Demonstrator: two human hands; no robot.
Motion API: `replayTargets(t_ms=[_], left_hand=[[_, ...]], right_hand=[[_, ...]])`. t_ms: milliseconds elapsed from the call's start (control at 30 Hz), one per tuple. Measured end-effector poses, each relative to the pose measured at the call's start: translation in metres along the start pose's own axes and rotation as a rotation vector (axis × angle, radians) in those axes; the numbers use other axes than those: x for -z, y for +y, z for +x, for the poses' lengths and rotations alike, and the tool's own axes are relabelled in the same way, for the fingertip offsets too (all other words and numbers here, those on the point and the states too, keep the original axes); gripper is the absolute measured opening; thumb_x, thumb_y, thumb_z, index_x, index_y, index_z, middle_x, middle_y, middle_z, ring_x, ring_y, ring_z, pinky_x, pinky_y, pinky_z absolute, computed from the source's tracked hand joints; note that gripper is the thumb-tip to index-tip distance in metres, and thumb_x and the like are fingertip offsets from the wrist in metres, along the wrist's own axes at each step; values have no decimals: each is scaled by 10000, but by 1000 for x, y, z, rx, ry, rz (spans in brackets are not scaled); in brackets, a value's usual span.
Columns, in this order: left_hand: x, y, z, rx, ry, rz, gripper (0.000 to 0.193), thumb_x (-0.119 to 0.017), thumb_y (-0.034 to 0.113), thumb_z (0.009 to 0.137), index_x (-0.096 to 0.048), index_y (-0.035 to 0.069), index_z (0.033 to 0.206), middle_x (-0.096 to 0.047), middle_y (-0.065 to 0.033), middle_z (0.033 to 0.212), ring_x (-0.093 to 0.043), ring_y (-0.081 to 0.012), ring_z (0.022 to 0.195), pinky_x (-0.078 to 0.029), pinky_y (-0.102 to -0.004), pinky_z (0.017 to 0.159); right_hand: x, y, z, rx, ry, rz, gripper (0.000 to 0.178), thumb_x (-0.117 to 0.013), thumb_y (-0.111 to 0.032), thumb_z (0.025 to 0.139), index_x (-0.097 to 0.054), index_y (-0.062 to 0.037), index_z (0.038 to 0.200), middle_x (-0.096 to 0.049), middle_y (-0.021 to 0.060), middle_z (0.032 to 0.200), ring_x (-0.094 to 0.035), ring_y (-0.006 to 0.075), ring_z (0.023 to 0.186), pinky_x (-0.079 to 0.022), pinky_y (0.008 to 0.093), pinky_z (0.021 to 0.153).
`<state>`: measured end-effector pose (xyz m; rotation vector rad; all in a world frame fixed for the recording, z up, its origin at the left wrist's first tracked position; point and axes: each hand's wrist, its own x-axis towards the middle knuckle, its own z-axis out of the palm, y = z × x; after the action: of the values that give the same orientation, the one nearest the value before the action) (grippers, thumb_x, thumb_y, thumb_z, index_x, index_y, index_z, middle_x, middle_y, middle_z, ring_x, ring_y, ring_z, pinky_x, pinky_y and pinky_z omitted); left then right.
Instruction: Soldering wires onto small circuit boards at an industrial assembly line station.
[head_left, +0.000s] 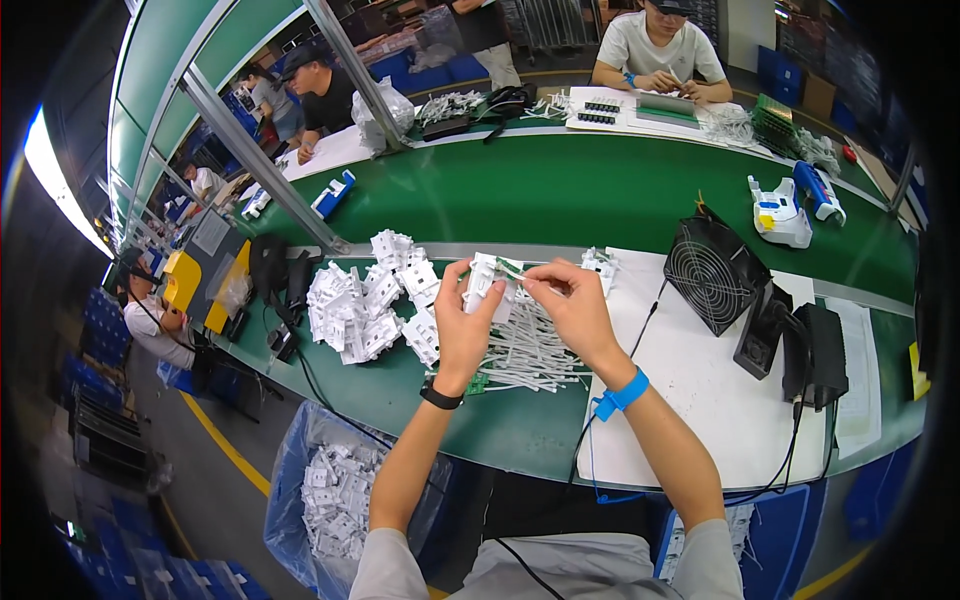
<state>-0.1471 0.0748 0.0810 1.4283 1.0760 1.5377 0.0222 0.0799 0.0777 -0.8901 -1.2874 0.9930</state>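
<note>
My left hand grips a white plastic housing upright over the bench. The fingers of my right hand are pinched at the housing's upper right, on a small green circuit board. Whether the board is seated in the housing I cannot tell. Below my hands lies a spread of white cables, with a bit of green board at its near left. Left of my left hand, more white housings are heaped on the bench.
On the right, a black fan and a black power box stand by a white sheet. A lined bin holding white parts sits below the bench. Beyond runs a green conveyor carrying a white-and-blue device; co-workers sit across it.
</note>
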Motion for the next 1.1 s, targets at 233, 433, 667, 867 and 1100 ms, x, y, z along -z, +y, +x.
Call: replayTargets(t_ms=[233, 433, 667, 867, 1100], left_hand=[[14, -9, 8, -69, -103, 146, 313, -698, 34, 948, -604, -36, 1237, -699, -64, 1089, -655, -123, 966, -530, -288, 843], [11, -7, 4, -79, -100, 135, 280, -734, 75, 937, -618, -33, 1167, -708, -64, 1023, -649, -106, 911, -521, -272, 791], [1, -10, 5, -133, 66, 243, 253, -777, 144, 930, -638, -32, 1049, -707, -57, 835, -622, -91, 729, -483, -263, 631], [-4, -17, 8, -188, 91, 333, 242, -775, 151, 923, -618, -25, 978, -689, -65, 757, -600, -90, 649, -442, -283, 555], [-16, -8, 4, -189, 111, 211, 213, -745, 131, 957, -627, -37, 1015, -694, -52, 804, -591, -72, 694, -446, -257, 587]], right_hand=[[7, -6, 3, 25, -114, -78, 137, -733, -55, 926, -751, 59, 1001, -646, 53, 872, -619, 128, 833, -498, 275, 797], [7, -4, 5, 28, -138, -145, 115, -712, -40, 928, -726, 57, 988, -645, 69, 890, -626, 151, 826, -505, 286, 809], [-2, -4, -1, 70, -93, -303, 124, -707, -104, 896, -701, 14, 934, -655, 129, 872, -651, 265, 840, -516, 355, 725], [-5, -18, -6, 220, 47, -662, 120, -729, -140, 889, -665, -40, 902, -673, 102, 886, -681, 321, 739, -526, 433, 638], [-3, -28, -7, 436, 151, -721, 97, -726, -107, 888, -645, -55, 901, -624, 81, 884, -681, 305, 728, -529, 426, 602]])
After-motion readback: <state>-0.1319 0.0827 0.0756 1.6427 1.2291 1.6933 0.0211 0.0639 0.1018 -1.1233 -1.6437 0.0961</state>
